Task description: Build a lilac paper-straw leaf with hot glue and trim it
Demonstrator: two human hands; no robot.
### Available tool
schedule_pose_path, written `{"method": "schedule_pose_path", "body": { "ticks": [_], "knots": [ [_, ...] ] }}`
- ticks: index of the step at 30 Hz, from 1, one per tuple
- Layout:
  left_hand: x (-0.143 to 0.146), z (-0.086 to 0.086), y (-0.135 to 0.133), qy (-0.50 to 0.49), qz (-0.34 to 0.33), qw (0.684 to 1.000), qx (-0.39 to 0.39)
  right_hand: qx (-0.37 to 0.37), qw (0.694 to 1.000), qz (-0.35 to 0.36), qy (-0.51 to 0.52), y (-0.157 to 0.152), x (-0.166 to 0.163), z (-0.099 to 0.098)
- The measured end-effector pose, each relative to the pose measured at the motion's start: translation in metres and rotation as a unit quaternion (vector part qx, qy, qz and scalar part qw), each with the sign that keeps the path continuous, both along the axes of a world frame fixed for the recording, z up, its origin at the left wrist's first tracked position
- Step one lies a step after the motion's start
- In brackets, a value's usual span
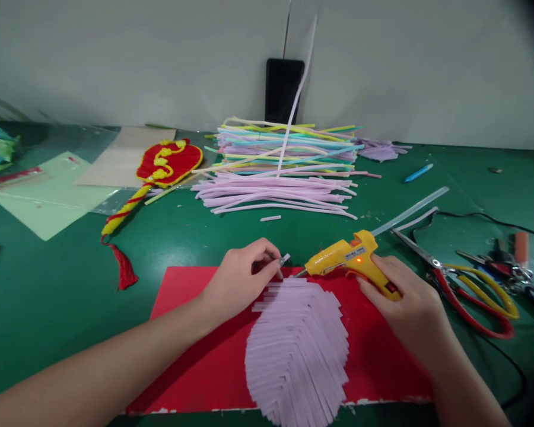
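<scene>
Head view: the left hand point(240, 279) pinches a short strip point(285, 259) between thumb and forefinger, just above the top of the lilac leaf point(298, 344), which is built of cut strips laid side by side. The right hand point(409, 302) is wrapped around the grip of a yellow glue gun point(351, 261), whose nozzle points toward 9 o'clock and ends just beside the short strip; a small lamp glows orange on its body. The leaf lies on a red sheet point(191, 356) at 6 o'clock on the green table point(62, 284). At 12 o'clock from the hands a pile of fuzzy stems point(285, 172), mostly lilac with yellow and blue ones on top, sits in front of a black phone point(283, 89) leaning on the wall. At 10 o'clock lies a red-and-yellow fan ornament point(167, 163) with a red tassel. At 3 o'clock lie red-and-yellow scissors point(467, 290), and clear glue sticks point(412, 210) lie at 2 o'clock behind the gun, with a blue pen point(418, 172) farther back
</scene>
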State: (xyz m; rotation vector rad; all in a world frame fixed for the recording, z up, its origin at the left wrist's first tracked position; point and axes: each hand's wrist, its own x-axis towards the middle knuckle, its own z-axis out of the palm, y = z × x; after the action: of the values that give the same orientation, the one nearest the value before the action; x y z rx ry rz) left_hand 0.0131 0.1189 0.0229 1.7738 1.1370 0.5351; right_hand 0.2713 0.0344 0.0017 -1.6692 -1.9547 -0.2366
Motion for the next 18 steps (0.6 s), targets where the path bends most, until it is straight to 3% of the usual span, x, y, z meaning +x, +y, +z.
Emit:
{"method": "schedule_pose_path", "body": {
  "ticks": [18],
  "knots": [
    [0.0, -0.0022, 0.0027, 0.007, 0.013, 0.999, 0.035, -0.011, 1.0, -0.017, 0.008, -0.001, 0.0032, 0.0016]
  ]
}}
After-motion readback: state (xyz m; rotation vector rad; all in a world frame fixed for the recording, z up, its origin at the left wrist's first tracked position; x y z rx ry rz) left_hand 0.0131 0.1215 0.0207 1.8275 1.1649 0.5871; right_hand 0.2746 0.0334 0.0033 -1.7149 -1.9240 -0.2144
